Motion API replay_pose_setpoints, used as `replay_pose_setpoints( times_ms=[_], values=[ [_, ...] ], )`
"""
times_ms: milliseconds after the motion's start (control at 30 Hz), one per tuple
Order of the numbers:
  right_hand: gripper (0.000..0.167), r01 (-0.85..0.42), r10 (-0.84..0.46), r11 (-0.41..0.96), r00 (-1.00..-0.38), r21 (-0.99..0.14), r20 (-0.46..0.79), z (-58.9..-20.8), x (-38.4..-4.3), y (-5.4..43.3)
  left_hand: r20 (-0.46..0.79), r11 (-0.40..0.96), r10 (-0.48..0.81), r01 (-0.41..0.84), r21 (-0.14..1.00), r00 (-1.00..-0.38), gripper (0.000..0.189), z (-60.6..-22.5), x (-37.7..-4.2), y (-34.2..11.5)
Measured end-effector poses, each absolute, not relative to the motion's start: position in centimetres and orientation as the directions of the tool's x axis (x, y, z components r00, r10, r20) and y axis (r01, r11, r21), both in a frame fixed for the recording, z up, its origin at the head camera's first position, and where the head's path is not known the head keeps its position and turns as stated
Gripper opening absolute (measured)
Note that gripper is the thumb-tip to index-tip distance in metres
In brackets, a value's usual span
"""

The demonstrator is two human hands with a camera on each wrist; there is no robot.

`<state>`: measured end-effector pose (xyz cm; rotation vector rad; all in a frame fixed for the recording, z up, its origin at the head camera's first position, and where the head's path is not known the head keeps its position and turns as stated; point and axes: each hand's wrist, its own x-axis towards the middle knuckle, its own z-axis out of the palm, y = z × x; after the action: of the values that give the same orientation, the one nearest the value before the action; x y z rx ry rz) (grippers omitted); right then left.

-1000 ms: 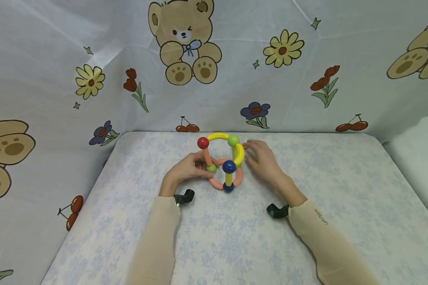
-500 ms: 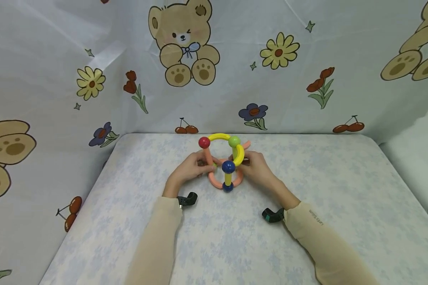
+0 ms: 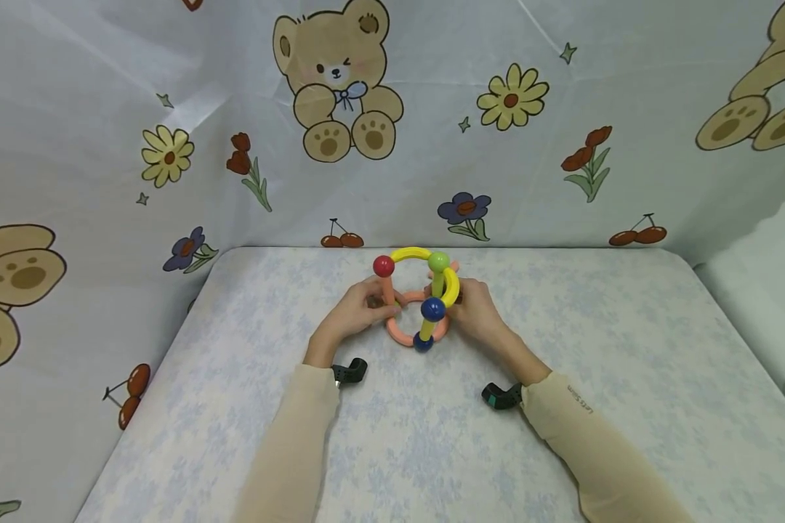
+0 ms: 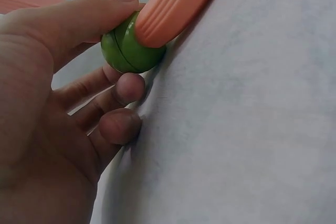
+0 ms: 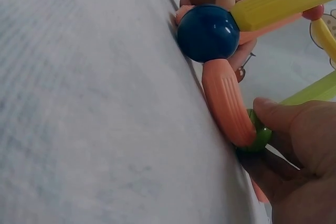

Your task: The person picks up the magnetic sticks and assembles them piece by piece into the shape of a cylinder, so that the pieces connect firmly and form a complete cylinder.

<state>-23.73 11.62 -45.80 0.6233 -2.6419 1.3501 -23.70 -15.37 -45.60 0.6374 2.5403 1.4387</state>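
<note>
Both hands hold a frame of ball-and-stick toy pieces standing on the table. In the left wrist view, my left hand (image 3: 356,312) pinches a green ball (image 4: 126,51) joined to an orange curved stick (image 4: 178,3). On the frame's other side, my right hand (image 3: 477,312) grips another green ball (image 5: 261,132), its thumb on top. Orange curved sticks form the base ring, with a lower blue ball (image 3: 423,342) at the front. Above are a red ball (image 3: 384,266), a light green ball (image 3: 439,261) and an upper blue ball (image 3: 433,309), linked by yellow curved sticks (image 3: 411,253).
A pale blue patterned tablecloth (image 3: 405,450) covers the table. Behind it hangs a white cloth (image 3: 425,160) printed with bears and flowers. Black wrist cameras (image 3: 502,396) sit below both hands.
My right hand has come in from the frame's right side and taken hold of its green ball. The frame's top has shifted right, and the front yellow stick now leans. My left hand keeps its hold.
</note>
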Motion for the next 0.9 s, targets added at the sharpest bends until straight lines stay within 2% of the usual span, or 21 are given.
replay_pose_setpoints(
  times_ms=[233, 533, 700, 900],
  values=[
    [0.024, -0.386, -0.28, 0.52, -0.92, -0.762, 0.275, -45.8, -23.7, 11.7, 0.087, 0.461, 0.435, 0.304, 0.834, -0.896, 0.011, -45.9, -23.8, -15.1],
    [0.032, -0.39, -0.214, 0.599, -0.92, -0.7, 0.329, -45.8, -24.3, 11.9, 0.058, 0.401, 0.484, 0.28, 0.872, -0.873, 0.011, -45.3, -23.8, -15.0],
    [0.035, -0.351, -0.153, 0.587, -0.933, -0.729, 0.327, -45.2, -24.3, 12.0, 0.049, 0.383, 0.494, 0.268, 0.884, -0.868, 0.013, -45.2, -23.9, -15.1],
    [0.028, -0.363, -0.207, 0.539, -0.932, -0.76, 0.299, -44.8, -24.1, 11.9, 0.013, 0.367, 0.547, 0.254, 0.895, -0.837, 0.016, -45.2, -24.0, -15.7]
  ],
)
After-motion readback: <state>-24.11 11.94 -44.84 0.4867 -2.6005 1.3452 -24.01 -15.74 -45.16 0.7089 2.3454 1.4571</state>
